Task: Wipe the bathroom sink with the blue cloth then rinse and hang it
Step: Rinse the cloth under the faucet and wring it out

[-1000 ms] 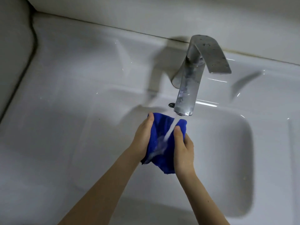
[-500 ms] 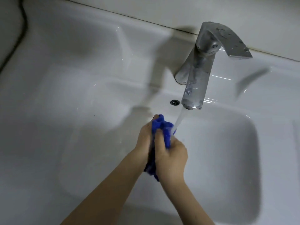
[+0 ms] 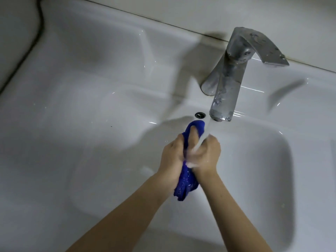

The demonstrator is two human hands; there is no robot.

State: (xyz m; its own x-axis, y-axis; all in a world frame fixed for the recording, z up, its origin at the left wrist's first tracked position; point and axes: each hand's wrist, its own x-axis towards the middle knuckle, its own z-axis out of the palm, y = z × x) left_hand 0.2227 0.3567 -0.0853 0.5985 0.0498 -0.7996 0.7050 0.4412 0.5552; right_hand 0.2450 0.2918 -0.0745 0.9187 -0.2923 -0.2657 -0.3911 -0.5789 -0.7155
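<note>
Blue cloth (image 3: 185, 186) is bunched up between both hands, over the sink (image 3: 272, 160) basin and just under the tap (image 3: 227, 84). Left hand (image 3: 172, 157) and right hand (image 3: 205, 157) face each other palms in, and each grip is clamped tight on the cloth. One end pokes out above the thumbs and the other hangs below the wrists. Water (image 3: 203, 135) from the tap lands on the right hand. Both forearms reach in from the bottom edge, angled toward each other.
</note>
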